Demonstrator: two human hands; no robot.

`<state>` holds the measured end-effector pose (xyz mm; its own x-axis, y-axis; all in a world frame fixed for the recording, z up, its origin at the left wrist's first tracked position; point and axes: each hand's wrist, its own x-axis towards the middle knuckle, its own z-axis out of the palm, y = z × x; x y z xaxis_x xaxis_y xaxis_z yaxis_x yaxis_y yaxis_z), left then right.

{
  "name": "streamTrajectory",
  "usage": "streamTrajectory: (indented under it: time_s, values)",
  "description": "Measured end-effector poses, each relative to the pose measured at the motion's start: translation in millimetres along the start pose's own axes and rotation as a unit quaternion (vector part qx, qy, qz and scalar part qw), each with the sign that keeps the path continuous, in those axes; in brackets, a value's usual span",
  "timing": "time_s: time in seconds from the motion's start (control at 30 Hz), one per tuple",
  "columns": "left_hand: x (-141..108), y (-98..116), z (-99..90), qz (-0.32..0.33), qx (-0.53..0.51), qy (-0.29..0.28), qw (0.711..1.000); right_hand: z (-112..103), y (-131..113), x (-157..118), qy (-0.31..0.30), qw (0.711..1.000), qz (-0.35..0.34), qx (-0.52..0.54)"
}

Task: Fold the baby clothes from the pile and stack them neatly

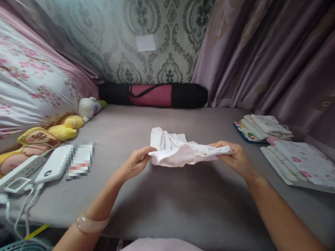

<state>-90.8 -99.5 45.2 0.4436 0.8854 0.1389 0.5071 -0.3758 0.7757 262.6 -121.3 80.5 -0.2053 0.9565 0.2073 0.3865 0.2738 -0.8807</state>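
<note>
A white piece of cloth (180,153), perhaps a garment, is stretched between my two hands above the grey bed surface (167,202). My left hand (137,162) pinches its left edge, thumb on top. At the opposite end my right hand (234,157) grips the cloth with its fingers closed round it. The far part of the cloth is bunched in folds, and its exact kind cannot be made out.
Folded cloths lie in two stacks at the right, a farther stack (264,127) and a nearer one (300,164). At the left are a power strip (23,170), a white power bank (54,164) and plush toys (62,130). A black and pink bag (151,94) lies along the wall.
</note>
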Motion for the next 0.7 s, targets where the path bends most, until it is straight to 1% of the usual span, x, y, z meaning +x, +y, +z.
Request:
streamTrajectory:
  time_s: [0.13, 0.2, 0.27, 0.33, 0.4, 0.5, 0.53, 0.6, 0.7]
  values:
    - [4, 10, -15.9, -0.027, -0.05, 0.06, 0.997, -4, 5, -4, -0.007, 0.999, 0.043, 0.008]
    - [7, 11, -18.9, -0.031, -0.059, 0.084, 0.994, -3, 8, -5, -0.025, 0.998, 0.064, 0.001]
    - [10, 7, -17.4, -0.043, -0.056, 0.086, 0.994, 0, 16, -6, -0.048, 0.996, 0.079, -0.017]
    - [12, -3, -12.1, -0.067, -0.021, 0.062, 0.996, 1, 27, -8, -0.068, 0.992, 0.086, -0.055]
    - [11, -17, -5.0, -0.09, 0.046, 0.013, 0.995, 1, 40, -13, -0.099, 0.983, 0.094, -0.125]
    - [8, -31, 3.5, -0.103, 0.123, -0.064, 0.985, -2, 55, -21, -0.155, 0.951, 0.12, -0.24]
    - [7, -34, 5.1, -0.106, 0.134, -0.08, 0.982, -3, 57, -23, -0.167, 0.94, 0.13, -0.268]
    - [6, -34, 6.2, -0.11, 0.147, -0.091, 0.979, -5, 54, -27, -0.172, 0.924, 0.144, -0.31]
    - [7, -31, 5.7, -0.091, 0.167, -0.092, 0.977, -5, 40, -24, -0.164, 0.91, 0.126, -0.358]
